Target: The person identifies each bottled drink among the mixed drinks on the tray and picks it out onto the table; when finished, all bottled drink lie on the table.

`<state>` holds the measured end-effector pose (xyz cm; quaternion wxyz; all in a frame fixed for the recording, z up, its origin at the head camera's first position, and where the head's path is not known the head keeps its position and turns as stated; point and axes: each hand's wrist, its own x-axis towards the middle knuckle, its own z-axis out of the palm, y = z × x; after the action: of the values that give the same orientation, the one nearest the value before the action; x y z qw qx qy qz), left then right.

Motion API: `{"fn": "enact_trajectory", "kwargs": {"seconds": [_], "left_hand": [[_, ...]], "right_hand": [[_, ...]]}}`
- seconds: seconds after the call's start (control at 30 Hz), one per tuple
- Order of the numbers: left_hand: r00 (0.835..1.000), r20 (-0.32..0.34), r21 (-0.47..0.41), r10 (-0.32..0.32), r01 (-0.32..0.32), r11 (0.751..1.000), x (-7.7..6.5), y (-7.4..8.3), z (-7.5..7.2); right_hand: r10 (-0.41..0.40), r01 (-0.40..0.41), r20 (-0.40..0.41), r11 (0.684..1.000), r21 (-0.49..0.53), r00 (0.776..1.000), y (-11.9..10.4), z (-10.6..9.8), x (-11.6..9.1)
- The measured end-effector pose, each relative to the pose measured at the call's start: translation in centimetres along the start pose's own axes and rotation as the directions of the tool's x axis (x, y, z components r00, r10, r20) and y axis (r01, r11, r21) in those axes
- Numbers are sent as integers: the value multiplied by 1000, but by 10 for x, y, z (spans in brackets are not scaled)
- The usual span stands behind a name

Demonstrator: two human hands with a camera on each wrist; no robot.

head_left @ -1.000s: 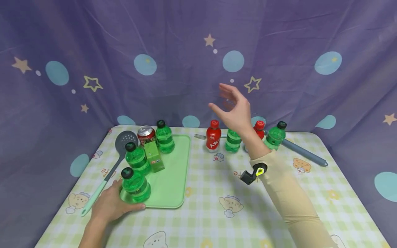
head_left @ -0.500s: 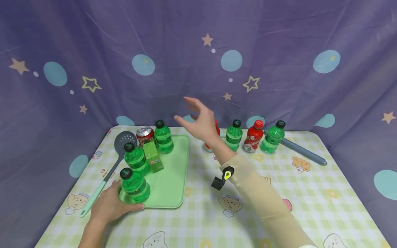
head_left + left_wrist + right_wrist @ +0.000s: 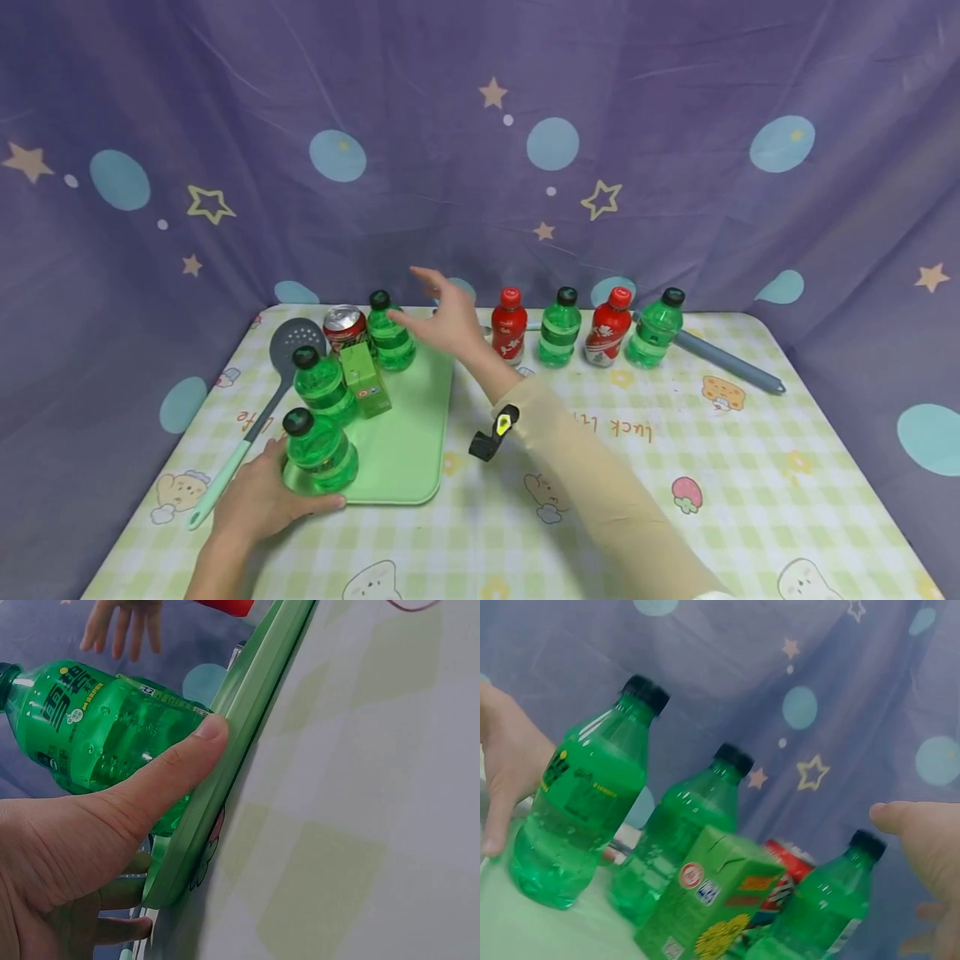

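Observation:
In the head view my left hand [image 3: 258, 500] holds the near left corner of a green tray [image 3: 412, 446]. Its thumb lies along the front rim [image 3: 225, 761] in the left wrist view; the other fingers go round the side, partly hidden. A green soda bottle [image 3: 322, 458] stands at that corner, with a second green bottle [image 3: 324, 387] behind it. A green drink carton [image 3: 366, 383] and a red soda can [image 3: 343, 327] are further back. My right hand [image 3: 446, 321], fingers spread and holding nothing, hovers beside the rear green bottle [image 3: 393, 343]; whether they touch is unclear.
Right of the tray stand a red bottle [image 3: 509, 325], a green bottle [image 3: 559, 332], another red bottle [image 3: 608, 329] and another green one [image 3: 656, 332]. A grey rod-like handle [image 3: 731, 362] lies behind them. A slotted skimmer [image 3: 258, 417] lies left of the tray.
My right hand has moved left and down, from above the right-hand bottles to the tray's rear green bottle. My left hand stays at the tray corner.

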<state>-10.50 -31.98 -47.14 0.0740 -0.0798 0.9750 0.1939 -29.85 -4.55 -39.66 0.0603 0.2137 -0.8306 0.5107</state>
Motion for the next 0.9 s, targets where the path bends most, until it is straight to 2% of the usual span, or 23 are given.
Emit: {"fn": "enact_trajectory", "kwargs": {"seconds": [0.2,0.4,0.67,0.9], "left_hand": [[1000,10,-2,-12,12,1000,0,0,0],[999,19,0,-27,27,1000,1,0,-1],[1000,10,-2,-19,19,1000,1,1,-1],[1000,15,0,-24,24,1000,2,0,1]], "right_hand": [[35,-34,67,999,-16,997,12,20,-1],[63,-59,94,997,-49,994,25,35,-1],[44,-32,122,995,-98,992,35,49,-3],[41,-14,137,981,-191,990,39,59,-4]]}}
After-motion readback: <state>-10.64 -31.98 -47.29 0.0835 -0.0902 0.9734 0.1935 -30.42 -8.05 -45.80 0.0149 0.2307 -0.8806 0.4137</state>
